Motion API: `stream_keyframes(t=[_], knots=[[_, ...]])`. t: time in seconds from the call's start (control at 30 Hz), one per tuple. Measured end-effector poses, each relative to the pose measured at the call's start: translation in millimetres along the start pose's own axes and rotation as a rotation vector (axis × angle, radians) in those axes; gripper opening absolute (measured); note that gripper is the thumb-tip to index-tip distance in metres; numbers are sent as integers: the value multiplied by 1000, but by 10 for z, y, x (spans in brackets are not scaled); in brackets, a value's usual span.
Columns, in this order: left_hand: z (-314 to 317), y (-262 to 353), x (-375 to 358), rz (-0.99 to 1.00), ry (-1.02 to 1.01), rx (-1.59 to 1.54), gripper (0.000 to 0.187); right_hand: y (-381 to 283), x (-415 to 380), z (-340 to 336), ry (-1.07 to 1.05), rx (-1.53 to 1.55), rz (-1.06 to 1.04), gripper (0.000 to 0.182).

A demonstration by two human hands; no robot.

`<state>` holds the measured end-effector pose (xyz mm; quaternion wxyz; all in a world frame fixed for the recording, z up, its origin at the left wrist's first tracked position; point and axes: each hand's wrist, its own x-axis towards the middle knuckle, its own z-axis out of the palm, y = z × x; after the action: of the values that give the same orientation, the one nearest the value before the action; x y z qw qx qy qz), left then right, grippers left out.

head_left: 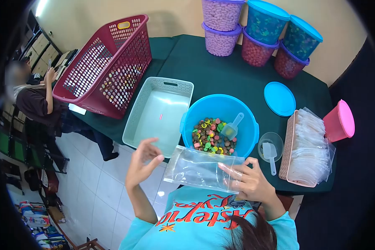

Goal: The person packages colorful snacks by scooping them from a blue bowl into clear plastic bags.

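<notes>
A clear plastic bag point(196, 168), flat with nothing visible inside, is stretched out in front of my chest. My right hand point(252, 181) grips its right end, with some fingers seen through the film. Just off the bag's left end, my left hand point(145, 164) is raised with thumb and fingers apart, holding nothing. Beyond the bag stands a blue basin point(246, 110) holding a pile of small brown, pink, green and yellow candies point(210, 135). A clear scoop point(232, 128) rests on them. To the left is a pale green tray point(131, 116).
A maroon basket point(131, 54) stands back left. Right of the basin are a clear bowl point(279, 141) with a white scoop point(270, 156), a pink basket point(288, 154) of plastic bags, a pink container point(339, 121) and a blue lid point(280, 98). Several candy tubs point(258, 48) line the wall. Another person point(37, 100) is at left.
</notes>
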<state>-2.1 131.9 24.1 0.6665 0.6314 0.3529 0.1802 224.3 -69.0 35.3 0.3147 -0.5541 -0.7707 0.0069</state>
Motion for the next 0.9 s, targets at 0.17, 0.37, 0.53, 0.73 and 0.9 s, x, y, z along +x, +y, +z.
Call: stream_keyframes(t=[0.17,0.37,0.53,0.73,0.9], knots=[[570,294,-154,711,-395,634,94,-41,-88,-23,-188,35,-97,13],[1142,88,-114,549,-519,611,98,-2,-206,-73,-218,5,-150,11],[1269,76,-156,501,-532,581,97,9,-296,-115,-248,45,-193,10],[1195,9,-209,398,-499,412,87,52,-179,-81,-278,113,-235,10],[952,-153,-147,478,-308,301,86,197,199,-353,-125,393,-94,21]])
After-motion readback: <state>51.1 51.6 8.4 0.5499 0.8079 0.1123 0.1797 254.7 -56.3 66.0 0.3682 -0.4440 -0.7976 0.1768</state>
